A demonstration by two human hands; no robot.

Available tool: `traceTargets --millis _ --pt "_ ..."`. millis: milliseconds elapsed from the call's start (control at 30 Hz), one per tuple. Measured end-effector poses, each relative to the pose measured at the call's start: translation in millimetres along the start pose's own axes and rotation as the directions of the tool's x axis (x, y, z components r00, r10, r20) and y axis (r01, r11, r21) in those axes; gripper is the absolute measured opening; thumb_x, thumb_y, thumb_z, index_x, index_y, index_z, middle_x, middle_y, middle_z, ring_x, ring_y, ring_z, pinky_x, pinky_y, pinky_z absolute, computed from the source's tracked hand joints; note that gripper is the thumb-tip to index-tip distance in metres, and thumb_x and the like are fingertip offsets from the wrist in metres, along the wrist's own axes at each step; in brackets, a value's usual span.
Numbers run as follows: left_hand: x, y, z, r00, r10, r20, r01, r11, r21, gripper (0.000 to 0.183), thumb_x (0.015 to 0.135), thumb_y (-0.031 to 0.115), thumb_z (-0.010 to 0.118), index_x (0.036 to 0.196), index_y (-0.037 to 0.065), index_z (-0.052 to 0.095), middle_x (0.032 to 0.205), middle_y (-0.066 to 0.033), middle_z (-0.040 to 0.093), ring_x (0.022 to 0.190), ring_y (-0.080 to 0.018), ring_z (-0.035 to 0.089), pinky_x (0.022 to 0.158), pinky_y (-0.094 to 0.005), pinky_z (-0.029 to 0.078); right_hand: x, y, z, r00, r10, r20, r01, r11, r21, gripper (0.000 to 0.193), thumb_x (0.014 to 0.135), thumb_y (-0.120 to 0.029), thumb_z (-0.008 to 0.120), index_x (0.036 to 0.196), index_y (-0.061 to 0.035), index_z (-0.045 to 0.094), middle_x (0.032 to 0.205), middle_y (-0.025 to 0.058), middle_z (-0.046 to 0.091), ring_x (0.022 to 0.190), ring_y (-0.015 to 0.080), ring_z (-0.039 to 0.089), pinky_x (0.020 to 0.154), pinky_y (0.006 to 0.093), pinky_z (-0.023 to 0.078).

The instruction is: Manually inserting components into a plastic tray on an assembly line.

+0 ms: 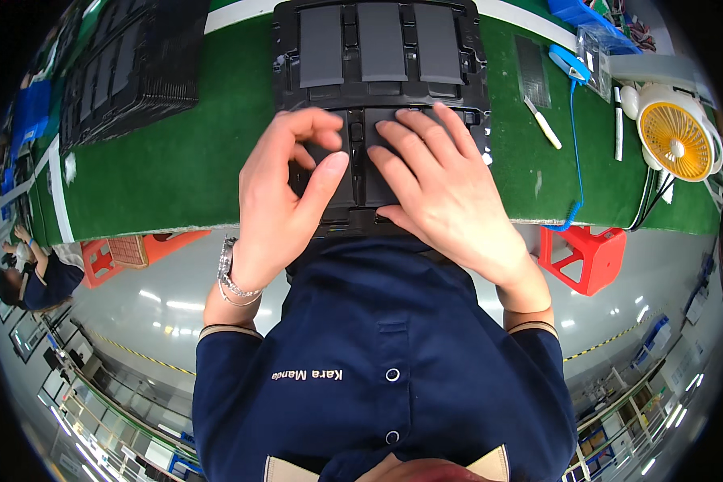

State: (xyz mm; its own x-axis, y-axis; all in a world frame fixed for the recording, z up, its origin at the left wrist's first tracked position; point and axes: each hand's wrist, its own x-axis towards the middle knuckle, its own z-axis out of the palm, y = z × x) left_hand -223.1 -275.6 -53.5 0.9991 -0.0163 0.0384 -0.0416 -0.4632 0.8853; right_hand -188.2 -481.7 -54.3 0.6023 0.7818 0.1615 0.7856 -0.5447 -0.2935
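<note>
A black moulded tray (416, 94) lies at the table's near edge, in front of my body. Its far row holds three flat dark grey panels, the middle one (381, 44) among them. Over the left part of the near row, my left hand (277, 181) is held with curled fingers, thumb and forefinger apart and nothing visible between them. My right hand (446, 181) rests with fingers spread on a dark grey panel (377, 181) in the near row. Both hands hide parts of that row.
A stack of black trays (128, 88) stands at the left on the green table mat (161, 181). To the right are a white pen-like tool (543, 123), a blue coiled cord (578, 153), a marker (618, 124) and a yellow-and-white fan (675, 143). Red stools (590, 259) stand below the table.
</note>
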Motion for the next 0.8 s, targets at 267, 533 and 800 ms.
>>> traceTargets --millis 267,533,800 --pt "-17 5 14 0.817 -0.187 0.545 0.561 0.476 -0.677 0.047 0.106 0.038 0.031 0.122 -0.001 0.051 0.108 -0.0127 0.066 0.098 -0.0184 0.066 0.086 -0.0314 0.052 5 8 -13 0.821 -0.259 -0.51 0.201 0.965 -0.166 0.01 0.072 -0.012 0.069 0.076 -0.0083 0.061 0.093 0.0072 0.072 0.095 0.0246 0.068 0.099 0.0497 0.044" --pt "-7 5 23 0.93 -0.105 0.354 0.36 0.461 -0.811 0.03 0.104 0.018 0.04 0.13 0.002 0.039 0.108 -0.0105 0.06 0.092 -0.0162 0.062 0.089 -0.0323 0.051 -4 -8 0 0.766 0.43 -0.478 -0.067 0.793 0.606 0.018 0.078 -0.006 0.071 0.093 -0.0011 0.065 0.102 0.0124 0.06 0.094 0.0264 0.059 0.084 0.0376 0.05" --pt "-11 15 28 0.966 -0.136 0.219 0.255 0.633 -0.731 0.043 0.09 0.002 0.062 0.125 0.001 0.036 0.1 -0.0068 0.056 0.084 -0.0115 0.061 0.077 -0.0273 0.055 3 -15 1 0.852 0.522 0.045 -0.1 0.079 0.992 0.008 0.094 -0.003 0.058 0.094 0.0052 0.056 0.098 0.0085 0.051 0.076 0.0139 0.06 0.073 0.0277 0.049"
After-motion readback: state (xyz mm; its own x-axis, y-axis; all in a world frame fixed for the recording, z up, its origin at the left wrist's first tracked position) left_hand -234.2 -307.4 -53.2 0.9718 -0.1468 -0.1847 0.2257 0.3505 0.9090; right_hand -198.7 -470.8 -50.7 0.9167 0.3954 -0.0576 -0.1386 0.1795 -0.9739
